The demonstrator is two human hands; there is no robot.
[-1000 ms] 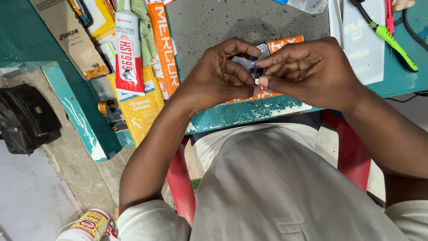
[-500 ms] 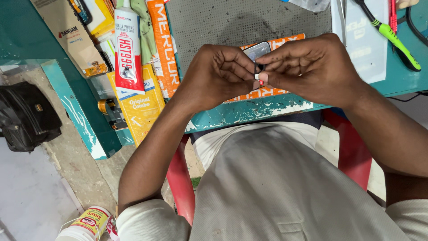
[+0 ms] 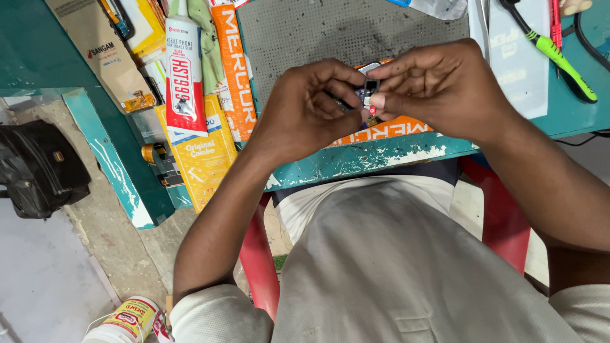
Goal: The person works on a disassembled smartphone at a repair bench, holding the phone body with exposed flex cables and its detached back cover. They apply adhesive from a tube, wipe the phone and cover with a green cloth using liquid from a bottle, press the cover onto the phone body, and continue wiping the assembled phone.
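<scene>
My left hand [image 3: 311, 108] and my right hand [image 3: 438, 89] meet over the near edge of a teal table [image 3: 381, 159]. Together they pinch a small dark electronic part [image 3: 368, 89], mostly hidden by my fingers. Beneath the hands lies an orange printed packet [image 3: 387, 132], partly covered. Just beyond my fingers spreads a grey perforated work mat [image 3: 337, 32].
A white glue tube with a red label [image 3: 184, 70] and orange and yellow packets [image 3: 203, 152] lie at the table's left. A green-handled tool [image 3: 559, 57] rests at the right. A black bag [image 3: 38, 168] and a tin [image 3: 124, 321] sit on the floor. I sit on a red chair [image 3: 260, 260].
Both hands have shifted slightly, still pinching the small part; fingers have regripped it. Nothing else on the table has moved.
</scene>
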